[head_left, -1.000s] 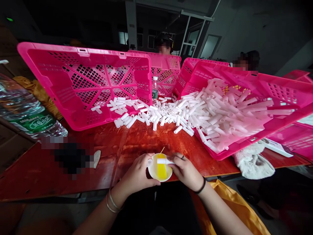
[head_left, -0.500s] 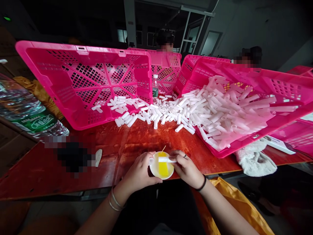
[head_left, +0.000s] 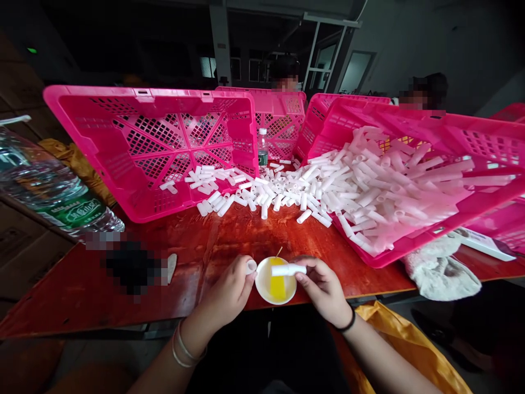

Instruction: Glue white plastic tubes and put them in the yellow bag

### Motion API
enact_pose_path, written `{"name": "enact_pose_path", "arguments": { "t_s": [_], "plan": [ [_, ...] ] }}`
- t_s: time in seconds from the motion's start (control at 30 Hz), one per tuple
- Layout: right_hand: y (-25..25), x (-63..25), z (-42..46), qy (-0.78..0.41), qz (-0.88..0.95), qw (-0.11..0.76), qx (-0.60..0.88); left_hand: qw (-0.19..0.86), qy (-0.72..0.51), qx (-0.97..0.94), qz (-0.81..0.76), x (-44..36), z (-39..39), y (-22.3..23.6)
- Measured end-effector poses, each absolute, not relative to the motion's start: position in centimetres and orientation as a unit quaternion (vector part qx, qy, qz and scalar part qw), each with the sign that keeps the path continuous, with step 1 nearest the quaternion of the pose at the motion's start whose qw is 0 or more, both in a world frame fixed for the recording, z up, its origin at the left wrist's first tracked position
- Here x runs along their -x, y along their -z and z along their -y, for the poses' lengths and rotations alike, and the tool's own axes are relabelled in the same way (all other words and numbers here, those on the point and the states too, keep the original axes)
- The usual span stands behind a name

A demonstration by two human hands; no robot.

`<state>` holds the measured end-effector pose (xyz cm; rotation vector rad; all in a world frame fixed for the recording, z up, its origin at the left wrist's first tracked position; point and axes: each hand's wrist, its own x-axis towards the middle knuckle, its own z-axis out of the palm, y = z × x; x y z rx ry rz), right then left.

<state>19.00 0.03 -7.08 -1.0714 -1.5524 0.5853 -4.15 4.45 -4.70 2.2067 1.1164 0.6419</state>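
Observation:
My left hand (head_left: pixel 233 287) is closed round a short white tube (head_left: pixel 250 267), its open end showing above the thumb. In the fingertips of my right hand (head_left: pixel 328 287) a white tube (head_left: pixel 283 270) lies level, pointing left over a white bowl (head_left: pixel 263 284). A seam shows partway along that tube; I cannot tell whether it is two pieces. Something flat and bright yellow (head_left: pixel 278 287) is in the bowl, with a thin stick (head_left: pixel 279 251) at the far rim. The bowl stands between my hands at the table's front edge.
Many white tubes (head_left: pixel 287 189) spill across the red table (head_left: pixel 197 246) from a tilted pink crate (head_left: pixel 410 241) at right. Another pink crate (head_left: pixel 135 210) lies on its side at left. Large water bottle (head_left: pixel 77 202) at left, small bottle (head_left: pixel 263 150) behind, white cloth (head_left: pixel 443 271) at right.
My left hand has let go of the bowl's rim and moved slightly left, its thumb now folded in by the tube. My right fingers have opened back, baring more of the tube they hold.

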Motion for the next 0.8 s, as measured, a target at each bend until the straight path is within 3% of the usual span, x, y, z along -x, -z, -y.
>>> {"name": "enact_pose_path", "arguments": {
  "t_s": [0.1, 0.2, 0.33, 0.43, 0.5, 0.57, 0.67, 0.8],
  "plan": [
    [5.7, -18.0, 0.4, -0.349, 0.581, 0.573, 0.461, 0.239, -0.229, -0.859, -0.392, 4.1, -4.2, 3.7],
    [4.5, -17.8, 0.5, -0.407, 0.563, 0.544, 0.471, 0.169, -0.232, -0.879, -0.381, 3.9, -4.0, 3.0],
    [2.7, -18.0, 0.4, -0.391, 0.619, 0.473, 0.49, 0.171, -0.222, -0.876, -0.394, 3.3, -3.1, 2.1],
    [1.0, -18.1, 0.1, -0.295, 0.719, 0.43, 0.46, 0.421, -0.221, -0.789, -0.39, 2.2, -2.1, 1.3],
    [0.0, -18.1, -0.3, -0.229, 0.78, 0.419, 0.405, 0.68, -0.177, -0.616, -0.357, 1.4, -1.4, 0.7],
    [-0.8, -18.0, -0.5, -0.193, 0.804, 0.425, 0.368, 0.87, -0.098, -0.383, -0.295, 0.7, -1.0, 0.3],
    [-1.6, -17.9, -0.2, -0.23, 0.786, 0.428, 0.382, 0.961, -0.038, -0.158, -0.226, 0.3, -0.5, -0.5],
    [-2.2, -17.2, 0.4, -0.296, 0.759, 0.411, 0.409, 0.972, -0.041, -0.081, -0.217, -0.2, 0.2, -1.3]
  ]
}}
